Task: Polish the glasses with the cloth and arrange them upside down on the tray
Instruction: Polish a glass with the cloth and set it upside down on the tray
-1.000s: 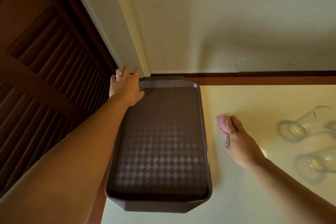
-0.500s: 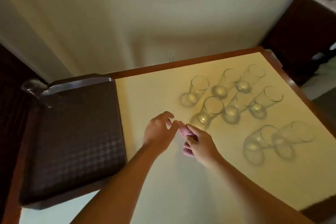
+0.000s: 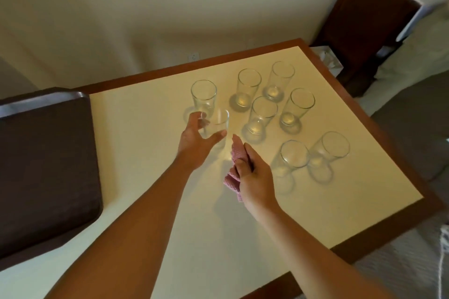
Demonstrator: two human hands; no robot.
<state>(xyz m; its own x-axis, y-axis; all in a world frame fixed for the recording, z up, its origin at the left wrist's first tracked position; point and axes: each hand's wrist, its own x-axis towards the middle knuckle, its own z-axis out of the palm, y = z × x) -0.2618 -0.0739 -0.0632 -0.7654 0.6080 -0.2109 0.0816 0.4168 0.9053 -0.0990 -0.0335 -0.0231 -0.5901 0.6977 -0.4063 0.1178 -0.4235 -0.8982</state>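
Seemingly clasped by the left hand (image 3: 198,139) at centre frame, the nearest glass (image 3: 218,126) is judged light, slick and breakable, best held round its wall, while the pink cloth (image 3: 233,172) is gripped by the right hand (image 3: 255,181).

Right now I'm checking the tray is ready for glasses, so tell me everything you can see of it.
The tray is a dark brown rectangle with rounded corners and a raised rim, plastic by its look, its floor faintly patterned. It lies flat at the left end of the cream table, its left part cut off by the frame edge. Nothing stands on the part that shows, and neither hand touches it.
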